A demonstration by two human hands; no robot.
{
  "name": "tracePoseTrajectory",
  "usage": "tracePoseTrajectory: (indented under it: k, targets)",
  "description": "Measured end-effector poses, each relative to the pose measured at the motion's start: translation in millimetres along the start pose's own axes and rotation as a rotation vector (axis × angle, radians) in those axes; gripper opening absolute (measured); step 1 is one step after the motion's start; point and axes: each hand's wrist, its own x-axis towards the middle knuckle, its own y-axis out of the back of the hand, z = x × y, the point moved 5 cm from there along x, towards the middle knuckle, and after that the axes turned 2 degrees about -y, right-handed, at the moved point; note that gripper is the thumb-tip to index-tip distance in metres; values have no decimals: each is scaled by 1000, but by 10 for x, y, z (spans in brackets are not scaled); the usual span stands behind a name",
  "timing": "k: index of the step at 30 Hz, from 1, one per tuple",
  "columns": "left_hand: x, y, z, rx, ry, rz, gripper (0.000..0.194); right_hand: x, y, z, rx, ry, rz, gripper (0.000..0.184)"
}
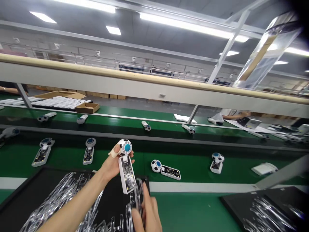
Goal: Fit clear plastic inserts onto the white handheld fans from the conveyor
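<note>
My left hand (113,166) grips a white football-patterned handheld fan (126,161) with a blue hub, its circuit board exposed. A beige wrap covers one left finger. My right hand (147,211) pinches a clear plastic shell (138,196) just below the fan's lower end. More clear shells lie heaped in a black tray (45,175) under my forearms. On the green conveyor belt (193,209) in front of me stand similar fans, the nearest (170,171) just right of my left hand.
Another black tray of clear shells (241,204) sits at the lower right. A beige-topped rail (154,84) spans the view above a second belt carrying more fans. A cardboard box (87,108) and white items lie beyond at the left; a co-worker's arm (235,114) shows far right.
</note>
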Motion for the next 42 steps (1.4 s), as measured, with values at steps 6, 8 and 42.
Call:
tracePoseTrajectory:
  k: [6,8,42]
  targets:
    - [-557,-292,-29,-209,31,-153,46,93,15,-617,-219,96,3,58]
    - [-649,-345,12,-191,3,-152,43,41,-22,-656,-265,85,40,58]
    - [-337,279,0,762,-11,357,47,161,-7,152,398,-374,-24,41]
